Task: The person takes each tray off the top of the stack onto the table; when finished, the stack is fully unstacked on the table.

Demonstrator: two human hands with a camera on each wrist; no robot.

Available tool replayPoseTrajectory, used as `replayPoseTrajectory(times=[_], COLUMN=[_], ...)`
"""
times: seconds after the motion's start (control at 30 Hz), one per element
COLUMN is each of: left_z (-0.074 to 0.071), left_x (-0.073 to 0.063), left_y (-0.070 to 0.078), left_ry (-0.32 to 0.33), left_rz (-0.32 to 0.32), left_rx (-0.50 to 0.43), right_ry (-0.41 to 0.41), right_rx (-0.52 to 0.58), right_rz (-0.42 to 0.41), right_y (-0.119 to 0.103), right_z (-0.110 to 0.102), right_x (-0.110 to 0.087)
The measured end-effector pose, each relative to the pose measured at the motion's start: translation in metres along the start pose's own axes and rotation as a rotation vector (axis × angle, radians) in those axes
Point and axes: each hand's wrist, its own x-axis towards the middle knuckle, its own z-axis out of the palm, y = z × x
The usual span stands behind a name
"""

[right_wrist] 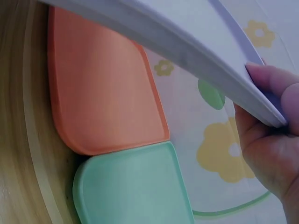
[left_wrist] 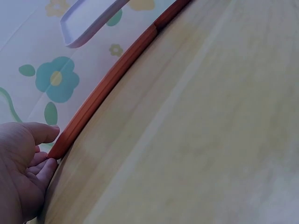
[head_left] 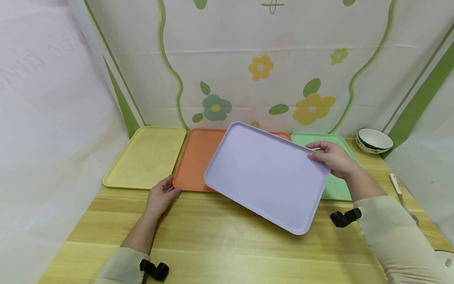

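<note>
My right hand (head_left: 335, 159) grips a pale purple tray (head_left: 266, 177) by its upper right edge. The tray is raised and tilted, its lower right corner hanging toward me, and it covers part of the orange surface behind. My left hand (head_left: 161, 195) pinches the near left corner of an orange tray (head_left: 193, 157). In the left wrist view the thumb lies at the rim of that orange tray (left_wrist: 88, 107), with the other fingers around the corner. A green tray (right_wrist: 135, 186) adjoins the orange at the right, partly behind my right hand and the purple tray.
A yellow tray (head_left: 149, 157) lies left of the orange one. At the back right stands a white bowl (head_left: 374, 140) with a dark pattern. A white-handled utensil (head_left: 397, 185) lies by the table's right edge. Wooden tabletop (head_left: 213, 236) shows in front; a flowered cloth (head_left: 241, 47) hangs behind.
</note>
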Motion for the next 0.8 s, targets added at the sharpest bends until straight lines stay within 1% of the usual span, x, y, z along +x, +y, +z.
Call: replayPoseTrajectory(times=[0.17,0.37,0.5,0.67,0.8], left_z=[0.000,-0.001,0.000,0.000,-0.001], left_x=[0.000,-0.001,-0.001,-0.001,-0.001], left_y=[0.000,0.000,0.000,0.000,0.001], left_ry=[-0.001,-0.005,-0.004,-0.002,-0.002], left_rz=[0.003,-0.007,-0.004,0.002,0.001], left_rx=[0.004,-0.002,-0.005,0.000,0.001], right_ry=[-0.044,-0.142,-0.190,-0.230,-0.226], right_rx=[-0.062,-0.119,-0.150,-0.161,-0.184], right_rz=[0.029,0.037,0.037,0.053,0.055], right_y=[0.005,0.012,0.017,0.022,0.028], right_z=[-0.003,-0.001,0.003,0.007,0.009], right_x=[-0.002,-0.005,-0.006,-0.008,-0.009])
